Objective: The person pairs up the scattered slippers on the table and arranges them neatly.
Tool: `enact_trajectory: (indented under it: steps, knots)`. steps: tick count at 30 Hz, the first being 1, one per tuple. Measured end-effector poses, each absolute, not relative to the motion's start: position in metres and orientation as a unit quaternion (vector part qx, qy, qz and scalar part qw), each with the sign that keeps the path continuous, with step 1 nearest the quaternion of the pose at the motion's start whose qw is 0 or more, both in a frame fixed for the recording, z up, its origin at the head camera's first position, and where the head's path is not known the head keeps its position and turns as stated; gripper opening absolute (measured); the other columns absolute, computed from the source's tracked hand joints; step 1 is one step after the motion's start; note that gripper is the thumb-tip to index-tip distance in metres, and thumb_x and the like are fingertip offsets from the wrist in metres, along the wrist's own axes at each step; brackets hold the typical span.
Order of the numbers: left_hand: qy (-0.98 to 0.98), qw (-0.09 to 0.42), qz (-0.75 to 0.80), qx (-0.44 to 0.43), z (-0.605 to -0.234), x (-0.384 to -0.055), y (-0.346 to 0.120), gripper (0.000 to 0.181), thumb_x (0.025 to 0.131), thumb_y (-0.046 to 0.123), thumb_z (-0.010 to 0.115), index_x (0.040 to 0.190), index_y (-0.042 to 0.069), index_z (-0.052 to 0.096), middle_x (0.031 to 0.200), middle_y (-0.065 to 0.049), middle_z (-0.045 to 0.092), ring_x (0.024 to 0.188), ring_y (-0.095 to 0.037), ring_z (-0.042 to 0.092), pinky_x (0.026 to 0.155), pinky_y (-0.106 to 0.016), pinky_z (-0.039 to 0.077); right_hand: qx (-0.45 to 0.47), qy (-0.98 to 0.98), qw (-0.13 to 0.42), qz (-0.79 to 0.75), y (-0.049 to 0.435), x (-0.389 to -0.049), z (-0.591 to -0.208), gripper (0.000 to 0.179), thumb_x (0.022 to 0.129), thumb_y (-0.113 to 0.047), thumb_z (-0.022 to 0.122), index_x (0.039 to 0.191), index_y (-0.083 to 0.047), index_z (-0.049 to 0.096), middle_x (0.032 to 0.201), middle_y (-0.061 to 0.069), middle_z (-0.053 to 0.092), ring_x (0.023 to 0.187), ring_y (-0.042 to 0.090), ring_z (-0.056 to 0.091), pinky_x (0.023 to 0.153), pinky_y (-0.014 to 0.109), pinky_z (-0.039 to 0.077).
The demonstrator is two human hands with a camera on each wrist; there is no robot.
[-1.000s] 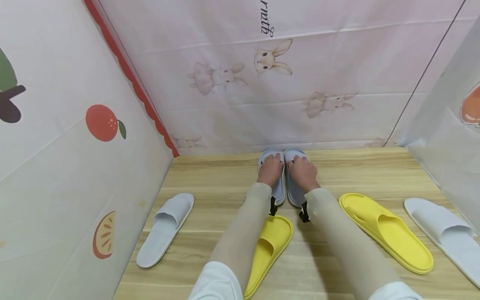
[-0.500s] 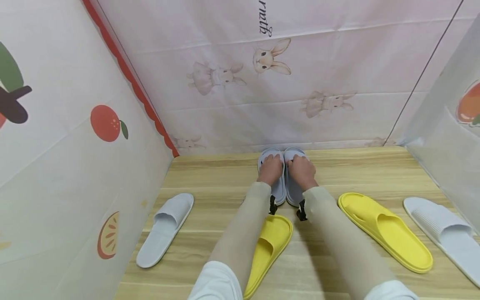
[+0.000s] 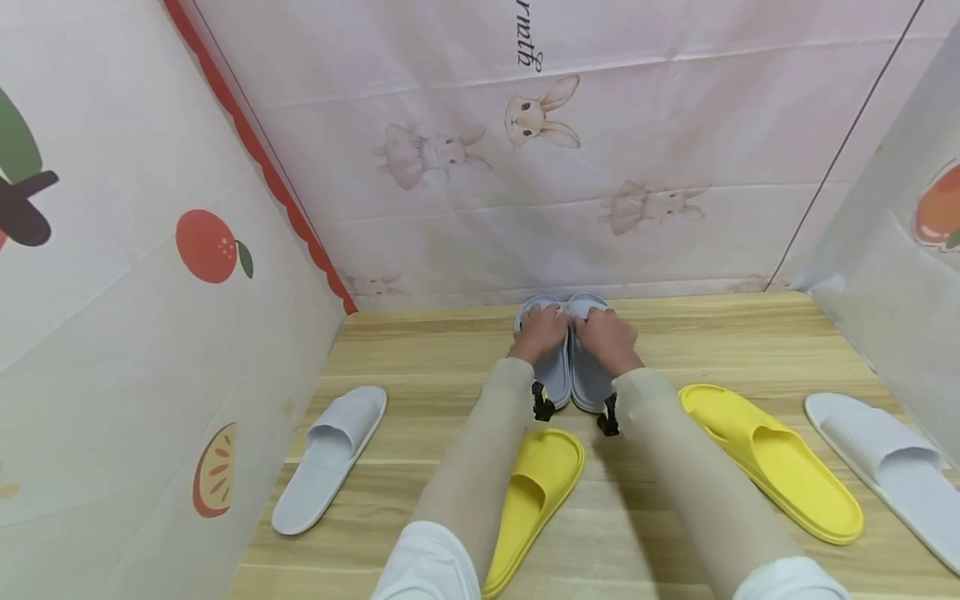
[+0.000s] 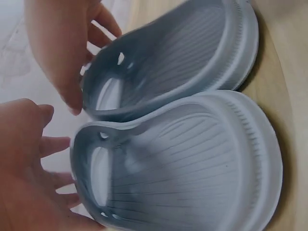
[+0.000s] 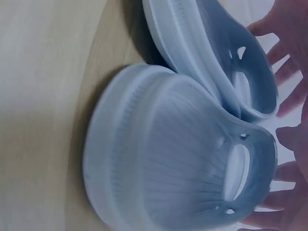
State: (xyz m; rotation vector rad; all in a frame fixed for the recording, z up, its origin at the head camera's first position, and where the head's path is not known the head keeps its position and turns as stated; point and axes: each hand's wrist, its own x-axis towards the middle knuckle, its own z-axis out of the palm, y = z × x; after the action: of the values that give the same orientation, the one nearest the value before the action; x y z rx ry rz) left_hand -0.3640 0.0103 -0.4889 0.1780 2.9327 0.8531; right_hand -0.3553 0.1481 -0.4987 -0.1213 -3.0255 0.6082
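Two grey-blue slippers stand side by side with toes at the back wall; the left slipper (image 3: pixel 553 382) and right slipper (image 3: pixel 589 385) meet along their inner edges. My left hand (image 3: pixel 542 332) is over the left one's upper. In the left wrist view its fingers (image 4: pixel 53 144) are spread, tips at the edge of the left slipper's strap. Over the right slipper's upper is my right hand (image 3: pixel 607 340). The right wrist view shows that hand's fingers (image 5: pixel 276 198) apart and fairly straight, just past the right slipper's strap opening. Both slippers lie on the wood-grain floor.
A yellow slipper (image 3: pixel 552 458) lies partly under my left forearm, its mate, a yellow slipper (image 3: pixel 806 483), to the right. Outermost are a white slipper (image 3: pixel 330 458) at left and a white slipper (image 3: pixel 873 437) at right. Printed walls (image 3: pixel 450 242) enclose three sides.
Both hands have loosened from their grip on the grey-blue slippers' uppers, fingers spreading and wrists turning slightly outward. The slippers stay in place.
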Motion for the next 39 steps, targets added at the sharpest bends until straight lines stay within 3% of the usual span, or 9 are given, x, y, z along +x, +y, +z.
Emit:
enact_trajectory:
  steps: [5,11,13,16,19,26,32,39]
  knots:
    - [0.959,0.012,0.27,0.079,-0.48,-0.358,0.006,0.052,0.107,0.047,0.033,0.152,0.023,0.046,0.166,-0.014,0.02,0.153,-0.035,0.016,0.118,-0.061,0.021,-0.014,-0.981,0.046,0.189,0.158,-0.346,-0.481,0.052,0.106,-0.044,0.041,0.12,0.0,0.065,0.113,0.028,0.065,0.099,0.049,0.064,0.076,0.062,0.052]
    - [0.965,0.015,0.236,0.113,-0.473,-0.348,0.002,0.06,0.106,0.057,0.032,0.157,0.025,0.037,0.169,-0.012,0.009,0.155,-0.034,0.012,0.121,-0.06,0.016,0.036,-0.985,0.036,0.165,0.174,-0.338,-0.466,0.058,0.107,-0.044,0.038,0.144,-0.003,0.051,0.138,0.026,0.057,0.117,0.047,0.059,0.09,0.063,0.049]
    - [0.965,0.021,0.231,0.12,-0.472,-0.342,-0.001,0.064,0.105,0.061,0.029,0.159,0.026,0.034,0.17,-0.011,0.005,0.156,-0.034,0.009,0.122,-0.061,0.014,0.054,-0.987,0.036,0.149,0.177,-0.337,-0.467,0.059,0.107,-0.045,0.039,0.146,-0.002,0.049,0.142,0.026,0.054,0.125,0.047,0.054,0.102,0.065,0.042]
    - [0.964,0.032,0.23,0.13,-0.469,-0.332,-0.004,0.07,0.104,0.065,0.021,0.16,0.025,0.029,0.171,-0.01,0.002,0.157,-0.033,0.005,0.122,-0.063,0.009,0.067,-0.988,0.042,0.132,0.181,-0.332,-0.47,0.062,0.107,-0.047,0.04,0.149,-0.001,0.045,0.149,0.026,0.048,0.139,0.048,0.04,0.116,0.068,0.02]
    - [0.966,0.042,0.215,0.141,-0.468,-0.325,-0.005,0.075,0.101,0.069,0.015,0.162,0.026,0.025,0.171,-0.009,0.0,0.157,-0.033,0.005,0.122,-0.063,0.007,0.069,-0.988,0.049,0.127,0.185,-0.326,-0.471,0.066,0.106,-0.049,0.041,0.15,0.0,0.042,0.152,0.028,0.043,0.145,0.05,0.029,0.117,0.071,0.005]
    - [0.968,0.028,0.157,0.194,-0.473,-0.309,-0.009,0.079,0.099,0.073,0.015,0.163,0.026,0.02,0.171,-0.009,0.002,0.156,-0.035,0.012,0.12,-0.066,0.014,0.084,-0.987,0.051,0.125,0.197,-0.314,-0.475,0.07,0.104,-0.052,0.046,0.151,-0.001,0.041,0.152,0.031,0.038,0.145,0.052,0.026,0.116,0.073,0.005]
    - [0.965,0.012,0.098,0.242,-0.483,-0.289,-0.01,0.073,0.101,0.069,0.014,0.162,0.03,0.02,0.171,-0.008,0.008,0.154,-0.031,0.019,0.12,-0.06,0.023,0.104,-0.986,0.058,0.114,0.206,-0.292,-0.482,0.068,0.102,-0.053,0.049,0.148,-0.002,0.045,0.15,0.031,0.041,0.144,0.051,0.027,0.115,0.074,0.006]
    - [0.955,0.018,0.086,0.282,-0.487,-0.257,-0.008,0.069,0.103,0.066,0.02,0.161,0.03,0.025,0.17,-0.008,0.011,0.154,-0.032,0.02,0.12,-0.061,0.022,0.127,-0.985,0.069,0.097,0.221,-0.262,-0.495,0.066,0.103,-0.051,0.049,0.147,-0.003,0.047,0.149,0.031,0.041,0.142,0.05,0.029,0.113,0.075,0.007]
